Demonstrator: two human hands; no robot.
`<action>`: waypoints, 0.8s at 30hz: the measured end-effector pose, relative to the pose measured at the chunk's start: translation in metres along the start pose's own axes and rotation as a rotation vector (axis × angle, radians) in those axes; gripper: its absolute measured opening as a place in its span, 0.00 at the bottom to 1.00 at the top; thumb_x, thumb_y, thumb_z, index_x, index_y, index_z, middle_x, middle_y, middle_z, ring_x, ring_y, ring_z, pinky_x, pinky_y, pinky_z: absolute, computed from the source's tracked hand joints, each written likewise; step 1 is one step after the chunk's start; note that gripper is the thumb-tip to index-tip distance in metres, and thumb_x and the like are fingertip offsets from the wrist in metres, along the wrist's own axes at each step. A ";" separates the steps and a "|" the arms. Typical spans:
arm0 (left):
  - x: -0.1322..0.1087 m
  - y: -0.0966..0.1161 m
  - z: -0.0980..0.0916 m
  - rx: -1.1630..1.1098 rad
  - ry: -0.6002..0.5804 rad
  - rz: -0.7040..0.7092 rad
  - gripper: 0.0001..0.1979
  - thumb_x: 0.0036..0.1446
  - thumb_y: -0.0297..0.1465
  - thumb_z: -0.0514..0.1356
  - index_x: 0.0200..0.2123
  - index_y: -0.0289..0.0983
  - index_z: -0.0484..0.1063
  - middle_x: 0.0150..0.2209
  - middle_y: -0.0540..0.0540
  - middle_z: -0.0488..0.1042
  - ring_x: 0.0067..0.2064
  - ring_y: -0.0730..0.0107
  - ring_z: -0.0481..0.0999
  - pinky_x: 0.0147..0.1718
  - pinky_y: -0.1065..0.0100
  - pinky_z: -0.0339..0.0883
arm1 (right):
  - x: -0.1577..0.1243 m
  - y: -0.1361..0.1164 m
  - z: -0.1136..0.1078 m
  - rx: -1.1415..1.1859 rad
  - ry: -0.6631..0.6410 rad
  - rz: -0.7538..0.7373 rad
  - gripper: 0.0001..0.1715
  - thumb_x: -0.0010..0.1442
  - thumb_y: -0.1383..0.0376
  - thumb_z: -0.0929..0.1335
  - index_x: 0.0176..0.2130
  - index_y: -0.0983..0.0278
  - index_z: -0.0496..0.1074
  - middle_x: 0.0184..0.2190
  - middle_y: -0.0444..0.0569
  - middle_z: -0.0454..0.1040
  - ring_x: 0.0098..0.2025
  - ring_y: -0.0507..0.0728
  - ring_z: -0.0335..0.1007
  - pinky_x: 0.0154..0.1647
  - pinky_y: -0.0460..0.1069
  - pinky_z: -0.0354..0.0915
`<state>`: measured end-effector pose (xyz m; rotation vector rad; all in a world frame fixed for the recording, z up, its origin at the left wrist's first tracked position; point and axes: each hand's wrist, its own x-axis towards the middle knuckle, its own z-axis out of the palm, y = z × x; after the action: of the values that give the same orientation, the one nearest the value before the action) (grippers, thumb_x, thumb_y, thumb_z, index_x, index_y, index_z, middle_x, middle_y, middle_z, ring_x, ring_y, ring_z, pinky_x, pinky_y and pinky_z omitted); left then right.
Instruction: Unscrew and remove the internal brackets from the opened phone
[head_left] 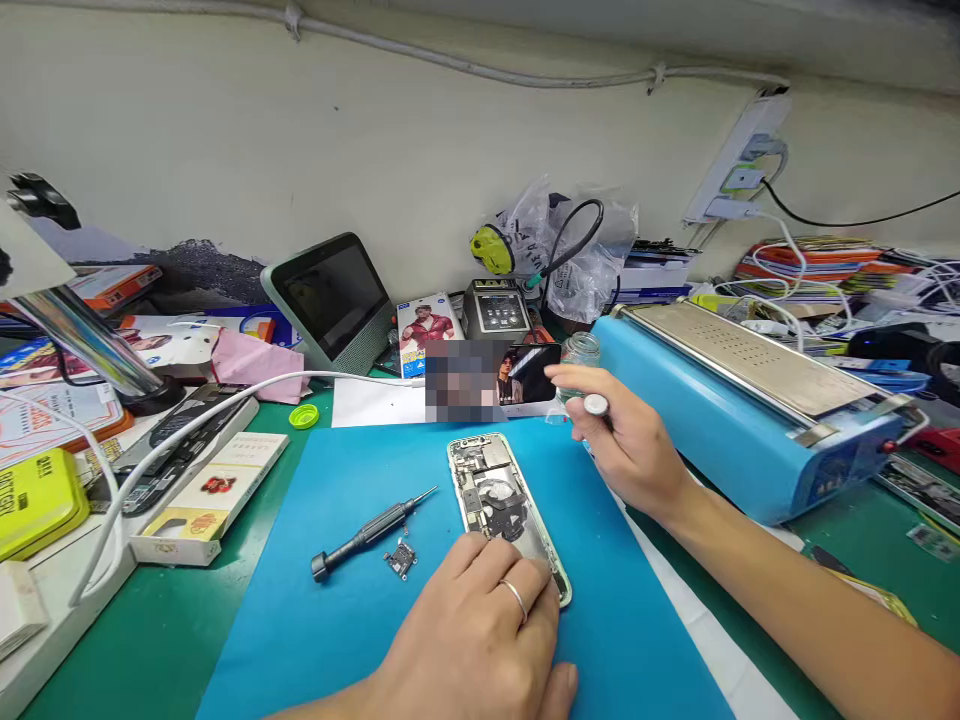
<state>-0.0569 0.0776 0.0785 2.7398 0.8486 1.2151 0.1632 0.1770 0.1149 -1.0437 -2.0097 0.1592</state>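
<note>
On a blue mat point(300, 640), the left hand point(480, 620) lies palm down at the near centre, fingers bent; whether they grip or merely rest is hidden. The right hand point(619, 430) is raised farther right, mostly closed. Beneath the left fingers is the near end of an opened phone point(501, 490); the step appears to be work on its exposed insides, calling next for a steady frame and light touch. A screwdriver point(371, 535) lies left. Near a glass jar point(581, 350) at far right, the right hand pinches a round-ended object point(596, 405). A small module point(401, 558) sits between screwdriver and phone.
</note>
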 end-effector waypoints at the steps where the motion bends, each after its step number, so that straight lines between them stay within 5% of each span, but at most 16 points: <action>1: 0.000 0.000 0.000 0.004 -0.002 0.001 0.11 0.69 0.35 0.59 0.40 0.35 0.78 0.41 0.47 0.81 0.34 0.69 0.73 0.32 0.63 0.64 | -0.001 0.001 -0.001 0.008 0.015 0.011 0.14 0.75 0.59 0.63 0.53 0.59 0.73 0.49 0.52 0.82 0.44 0.59 0.81 0.43 0.54 0.75; 5: -0.002 0.000 0.001 0.015 -0.022 0.007 0.12 0.69 0.36 0.59 0.44 0.33 0.78 0.41 0.46 0.80 0.35 0.67 0.73 0.32 0.62 0.64 | -0.004 0.003 -0.009 0.045 0.055 0.054 0.18 0.72 0.53 0.66 0.54 0.60 0.74 0.29 0.42 0.74 0.20 0.51 0.62 0.22 0.50 0.61; 15: -0.002 -0.001 0.001 0.004 -0.026 0.005 0.12 0.68 0.35 0.59 0.43 0.33 0.78 0.41 0.44 0.80 0.35 0.66 0.73 0.32 0.61 0.66 | -0.007 0.006 -0.012 0.200 0.093 0.016 0.33 0.74 0.46 0.60 0.26 0.61 0.72 0.22 0.45 0.67 0.22 0.53 0.58 0.25 0.51 0.54; 17: -0.002 0.000 0.001 -0.004 -0.022 -0.002 0.12 0.69 0.35 0.58 0.43 0.33 0.78 0.41 0.44 0.81 0.36 0.66 0.73 0.32 0.61 0.66 | -0.008 0.005 -0.011 0.229 0.106 0.026 0.32 0.74 0.46 0.60 0.28 0.61 0.74 0.21 0.43 0.65 0.22 0.52 0.57 0.24 0.51 0.54; 21: -0.001 0.001 -0.001 -0.006 -0.014 -0.015 0.15 0.70 0.36 0.57 0.42 0.33 0.80 0.42 0.45 0.82 0.35 0.67 0.74 0.33 0.61 0.66 | -0.008 0.005 -0.009 0.297 0.170 0.062 0.23 0.75 0.46 0.60 0.47 0.59 0.74 0.19 0.38 0.59 0.20 0.52 0.53 0.22 0.50 0.52; 24: 0.001 0.002 -0.002 0.005 -0.012 -0.024 0.16 0.71 0.36 0.56 0.40 0.33 0.80 0.42 0.46 0.82 0.35 0.68 0.74 0.33 0.61 0.66 | -0.006 0.003 -0.008 0.327 0.203 0.076 0.23 0.74 0.44 0.60 0.50 0.58 0.70 0.18 0.36 0.57 0.19 0.52 0.51 0.20 0.49 0.50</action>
<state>-0.0567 0.0762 0.0813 2.7294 0.8823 1.1933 0.1727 0.1728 0.1144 -0.8883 -1.6939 0.3924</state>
